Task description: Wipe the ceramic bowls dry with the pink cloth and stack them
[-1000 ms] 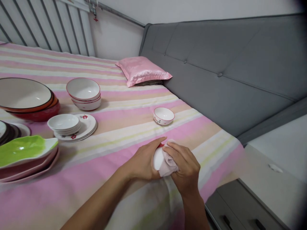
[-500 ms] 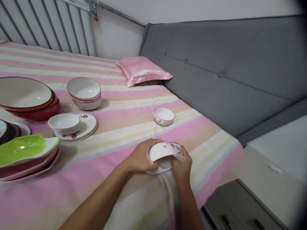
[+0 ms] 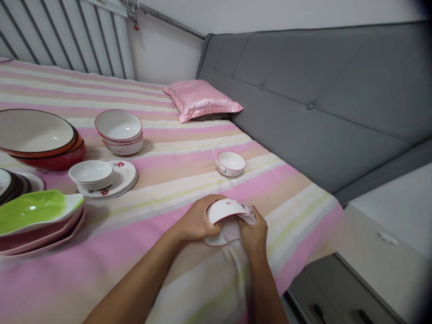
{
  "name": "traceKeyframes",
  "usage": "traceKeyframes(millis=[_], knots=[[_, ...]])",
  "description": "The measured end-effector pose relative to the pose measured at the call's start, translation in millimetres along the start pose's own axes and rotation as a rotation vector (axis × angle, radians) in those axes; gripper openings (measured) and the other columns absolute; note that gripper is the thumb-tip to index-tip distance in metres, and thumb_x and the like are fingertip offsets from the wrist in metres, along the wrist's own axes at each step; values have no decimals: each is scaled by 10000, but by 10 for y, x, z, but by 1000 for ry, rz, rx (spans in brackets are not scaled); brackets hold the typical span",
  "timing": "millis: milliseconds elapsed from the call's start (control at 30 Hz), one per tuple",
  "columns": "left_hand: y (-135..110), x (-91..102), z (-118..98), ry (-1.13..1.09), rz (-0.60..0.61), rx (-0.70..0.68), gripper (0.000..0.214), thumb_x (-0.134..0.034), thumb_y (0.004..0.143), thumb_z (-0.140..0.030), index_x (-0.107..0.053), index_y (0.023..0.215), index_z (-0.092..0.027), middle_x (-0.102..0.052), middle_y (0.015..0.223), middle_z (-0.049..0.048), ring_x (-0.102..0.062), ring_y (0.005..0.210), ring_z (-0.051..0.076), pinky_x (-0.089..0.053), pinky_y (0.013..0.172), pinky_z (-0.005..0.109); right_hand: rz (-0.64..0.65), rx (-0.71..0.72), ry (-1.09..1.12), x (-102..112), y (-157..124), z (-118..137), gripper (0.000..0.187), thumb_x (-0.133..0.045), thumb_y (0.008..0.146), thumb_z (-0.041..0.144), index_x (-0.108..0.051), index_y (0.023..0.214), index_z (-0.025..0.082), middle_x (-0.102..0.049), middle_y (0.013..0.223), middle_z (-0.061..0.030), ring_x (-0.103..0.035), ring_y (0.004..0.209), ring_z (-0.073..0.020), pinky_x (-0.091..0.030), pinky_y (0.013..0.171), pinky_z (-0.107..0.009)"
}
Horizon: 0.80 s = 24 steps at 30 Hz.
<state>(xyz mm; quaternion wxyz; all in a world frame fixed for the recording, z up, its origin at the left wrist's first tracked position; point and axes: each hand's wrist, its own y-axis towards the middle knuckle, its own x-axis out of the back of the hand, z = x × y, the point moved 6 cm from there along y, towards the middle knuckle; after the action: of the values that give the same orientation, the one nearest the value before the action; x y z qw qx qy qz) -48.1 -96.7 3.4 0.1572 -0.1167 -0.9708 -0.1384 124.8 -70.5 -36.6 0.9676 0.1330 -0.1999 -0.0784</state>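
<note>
My left hand (image 3: 196, 219) grips a white bowl (image 3: 224, 210) with a red rim, tilted on its side with its opening toward me. Its thumb hooks over the edge. A pale pink cloth (image 3: 248, 215) is bunched in my right hand (image 3: 255, 231) and pressed over the bowl's right side, with part of it inside the bowl. Just beyond my hands, a small red-rimmed bowl (image 3: 231, 164) with a floral pattern stands upright on the striped bedsheet (image 3: 162, 180).
To the left stand stacked white bowls (image 3: 119, 126), small dishes (image 3: 90, 173) on floral plates (image 3: 128, 176), large oval dishes (image 3: 50, 157) and a green leaf-shaped dish (image 3: 33, 207). A pink pillow (image 3: 204, 99) lies by the grey headboard (image 3: 303, 81). A nightstand (image 3: 381, 243) is at right.
Both hands and the bowl have shifted slightly left. The bowl has turned a little, and more of the cloth shows inside it.
</note>
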Motion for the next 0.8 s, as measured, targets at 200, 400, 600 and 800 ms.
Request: traceKeyframes(millis=[200, 400, 600, 800], knots=[[13, 3, -50, -24, 6, -8, 671, -538, 533, -65, -576, 1191, -189, -628, 1189, 48, -572, 1076, 240, -447, 946, 361, 13, -31, -30, 6, -16, 27, 253, -618, 717, 296, -681, 927, 170, -716, 810, -48, -640, 723, -217, -486, 672, -298], [14, 18, -16, -90, -42, 53, 519, -519, 649, -142, -598, 1160, -178, -646, 1165, 58, -586, 1046, 241, -456, 906, 344, 54, -48, -94, -18, -19, 22, 268, -627, 755, 367, -645, 962, 198, -717, 856, -61, -664, 778, -235, -491, 692, -305], [-7, 182, 245, 13, -322, 192, 403, -475, 842, -358, -618, 1175, -182, -624, 1252, 86, -551, 1146, 255, -406, 979, 362, 86, 9, -260, -123, -57, -17, 615, -593, 788, 450, -442, 1319, 178, -618, 1220, -150, -598, 1094, -317, -482, 864, -425], [-66, 312, 382, 125, -468, 360, 382, -446, 854, -410, -680, 1014, -153, -706, 1022, 113, -627, 917, 274, -458, 811, 373, 49, 268, -273, -165, -94, 176, 737, -527, 860, 473, -282, 1437, 86, -398, 1431, -214, -375, 1325, -307, -330, 1070, -501]])
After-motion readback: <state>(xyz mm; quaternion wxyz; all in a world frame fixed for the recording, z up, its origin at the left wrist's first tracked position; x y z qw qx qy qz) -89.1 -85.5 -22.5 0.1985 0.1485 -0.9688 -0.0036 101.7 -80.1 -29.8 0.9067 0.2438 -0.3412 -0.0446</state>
